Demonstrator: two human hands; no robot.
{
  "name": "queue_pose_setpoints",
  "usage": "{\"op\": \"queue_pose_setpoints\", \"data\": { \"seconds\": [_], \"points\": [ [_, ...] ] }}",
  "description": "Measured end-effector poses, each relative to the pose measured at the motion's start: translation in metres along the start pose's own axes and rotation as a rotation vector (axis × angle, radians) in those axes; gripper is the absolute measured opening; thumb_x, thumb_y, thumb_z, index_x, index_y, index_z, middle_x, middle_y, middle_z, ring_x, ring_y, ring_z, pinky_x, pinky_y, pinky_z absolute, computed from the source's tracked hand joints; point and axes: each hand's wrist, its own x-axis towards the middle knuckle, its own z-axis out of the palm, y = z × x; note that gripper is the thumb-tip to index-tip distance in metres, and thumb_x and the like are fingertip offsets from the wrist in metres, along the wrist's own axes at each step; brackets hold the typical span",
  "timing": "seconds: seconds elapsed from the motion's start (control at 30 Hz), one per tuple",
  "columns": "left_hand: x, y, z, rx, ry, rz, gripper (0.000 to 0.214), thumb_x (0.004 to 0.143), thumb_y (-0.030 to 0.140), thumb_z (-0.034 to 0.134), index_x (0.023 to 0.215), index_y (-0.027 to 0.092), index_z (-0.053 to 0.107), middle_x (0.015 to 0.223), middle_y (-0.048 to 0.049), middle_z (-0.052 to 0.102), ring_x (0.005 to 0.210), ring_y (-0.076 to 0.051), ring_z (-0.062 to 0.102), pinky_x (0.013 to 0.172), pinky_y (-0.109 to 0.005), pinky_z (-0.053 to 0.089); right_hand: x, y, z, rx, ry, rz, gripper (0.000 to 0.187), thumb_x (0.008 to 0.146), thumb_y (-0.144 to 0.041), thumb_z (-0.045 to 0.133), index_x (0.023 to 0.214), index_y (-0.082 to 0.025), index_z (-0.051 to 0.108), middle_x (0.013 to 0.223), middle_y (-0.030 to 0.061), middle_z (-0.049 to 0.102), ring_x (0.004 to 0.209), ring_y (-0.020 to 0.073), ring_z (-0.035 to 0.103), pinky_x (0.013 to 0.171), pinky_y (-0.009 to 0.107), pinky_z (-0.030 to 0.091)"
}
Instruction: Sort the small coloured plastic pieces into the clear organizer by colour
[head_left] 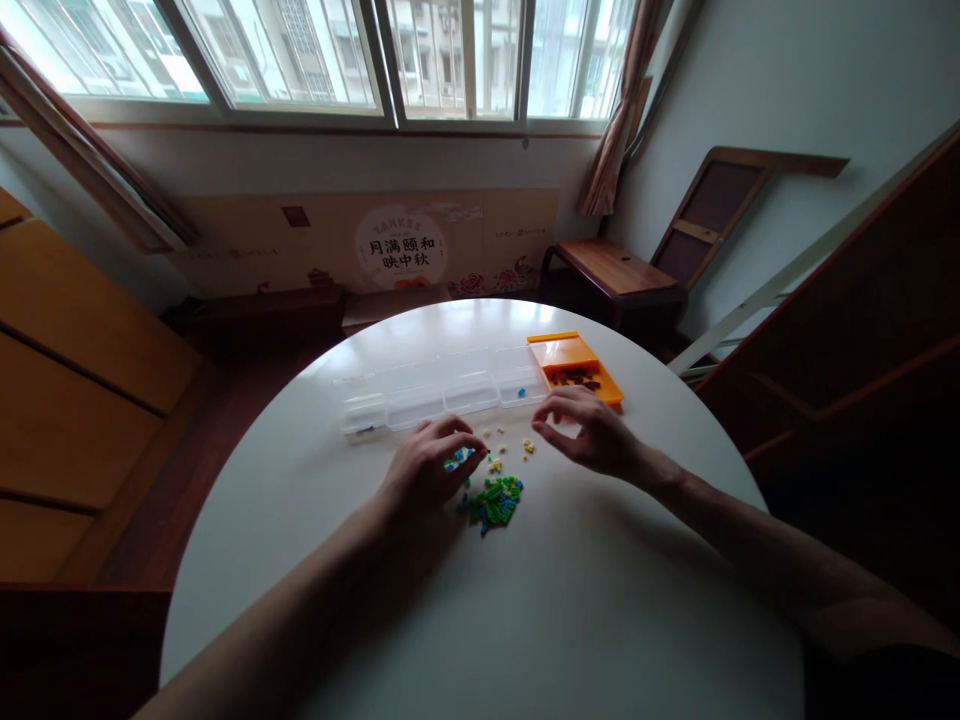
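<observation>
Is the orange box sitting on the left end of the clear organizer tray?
No, the orange box sits at the right end of the clear organizer tray, beyond the right hand.

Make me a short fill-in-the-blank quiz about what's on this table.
1. The table top is ____ in colour.
2. The pile of small pieces is mostly ____.
3. The tray right of the clear organizer box is ____.
4. The left hand rests ____ of that pile.

Missing words: white; green; orange; left
</observation>
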Motion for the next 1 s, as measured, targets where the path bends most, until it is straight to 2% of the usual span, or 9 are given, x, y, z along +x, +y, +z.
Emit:
{"op": "queue_pose_setpoints", "data": {
  "seconds": [0.13,0.27,0.4,0.5,0.6,0.67,0.8,0.9,1.0],
  "points": [
    [0.003,0.011,0.001,-0.256,0.041,-0.113,0.017,0.106,0.035,0.073,0.099,0.022,0.081,0.099,-0.0076,0.074,0.089,-0.019,0.072,0.08,-0.032,0.058,0.004,-0.024,0.022,0.061,-0.049,-0.088,0.017,0.104,-0.039,0.078,0.107,-0.023,0.072,0.095,0.0036,0.075,0.087,0.0214,0.069,0.083,0.035,0.053],
    [0.004,0.017,-0.002,-0.361,0.036,-0.148,0.016,0.106,0.034,0.074,0.1,0.021,0.082,0.098,-0.0073,0.074,0.089,-0.018,0.072,0.08,-0.031,0.059,0.009,-0.026,0.041,0.072,-0.029,-0.14,0.016,0.106,-0.039,0.078,0.107,-0.024,0.073,0.096,0.0018,0.077,0.084,0.0194,0.071,0.087,0.036,0.053],
    [0.004,0.016,-0.003,-0.405,0.048,-0.166,0.016,0.105,0.033,0.076,0.101,0.021,0.084,0.098,-0.0075,0.074,0.089,-0.018,0.073,0.078,-0.03,0.059,0.011,-0.025,0.048,0.084,0.01,-0.188,0.011,0.107,-0.035,0.076,0.106,-0.025,0.074,0.1,0.0014,0.08,0.088,0.0191,0.073,0.09,0.035,0.054],
    [0.002,0.013,-0.001,-0.426,0.06,-0.175,0.014,0.105,0.032,0.076,0.104,0.022,0.085,0.1,-0.0079,0.075,0.088,-0.018,0.073,0.077,-0.029,0.059,0.012,-0.024,0.042,0.083,0.021,-0.179,0.008,0.108,-0.031,0.075,0.105,-0.024,0.074,0.099,0.0023,0.08,0.088,0.0194,0.073,0.09,0.035,0.055],
    [-0.001,0.008,0.001,-0.364,0.068,-0.142,0.014,0.105,0.032,0.075,0.106,0.023,0.085,0.1,-0.0073,0.076,0.085,-0.017,0.072,0.075,-0.03,0.059,0.009,-0.016,0.026,0.047,0.055,-0.093,0.011,0.109,-0.031,0.072,0.102,-0.024,0.075,0.097,0.0038,0.079,0.09,0.0214,0.073,0.089,0.037,0.056],
    [-0.003,0.004,0.001,-0.239,0.073,-0.104,0.014,0.106,0.033,0.074,0.105,0.024,0.085,0.099,-0.0067,0.076,0.086,-0.017,0.072,0.077,-0.031,0.058,0.006,-0.003,0.013,-0.003,0.107,-0.004,0.012,0.11,-0.032,0.07,0.102,-0.025,0.075,0.098,0.0045,0.079,0.094,0.024,0.074,0.093,0.041,0.057],
    [-0.006,-0.003,-0.004,0.06,0.082,-0.031,0.016,0.107,0.034,0.071,0.103,0.027,0.085,0.1,-0.0046,0.078,0.088,-0.018,0.073,0.085,-0.037,0.056,-0.004,0.032,-0.006,-0.095,0.176,0.156,0.013,0.108,-0.035,0.069,0.103,-0.026,0.078,0.097,0.0056,0.08,0.088,0.0259,0.074,0.092,0.045,0.058],
    [-0.006,-0.007,-0.008,0.138,0.106,-0.026,0.016,0.108,0.034,0.069,0.105,0.027,0.084,0.102,-0.0042,0.078,0.088,-0.018,0.074,0.087,-0.038,0.055,-0.012,0.053,-0.009,-0.136,0.185,0.197,0.016,0.108,-0.036,0.069,0.101,-0.025,0.079,0.097,0.0052,0.081,0.086,0.0263,0.076,0.094,0.047,0.057],
    [-0.006,-0.011,-0.011,0.156,0.127,-0.066,0.016,0.107,0.033,0.07,0.106,0.027,0.084,0.104,-0.0047,0.079,0.089,-0.019,0.074,0.087,-0.037,0.055,-0.018,0.066,-0.005,-0.143,0.2,0.21,0.018,0.108,-0.037,0.068,0.102,-0.026,0.081,0.098,0.0054,0.083,0.095,0.0283,0.078,0.097,0.047,0.057]
  ]
}}
